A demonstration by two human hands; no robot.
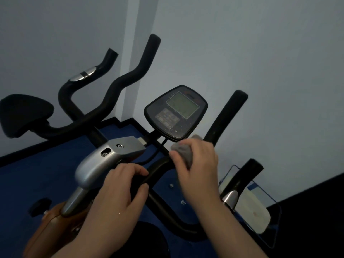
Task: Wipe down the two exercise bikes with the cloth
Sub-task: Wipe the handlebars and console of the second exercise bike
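The near exercise bike has black handlebars point(226, 118), a silver stem cover point(96, 164) and an orange body point(52, 226). Its dark console point(176, 112) with a grey screen is speckled with dust. My left hand point(119, 190) grips the black handlebar near its middle. My right hand point(197, 164) holds a bunched grey cloth point(184, 150) against the bar just below the console. A second bike's black handlebars point(130, 75) and saddle point(24, 114) stand behind on the left.
A blue floor point(37, 174) with black skirting meets pale walls close behind both bikes. A wire holder point(268, 211) with a white object sits low at the right by the handlebar end. A black knob point(40, 206) sticks out at lower left.
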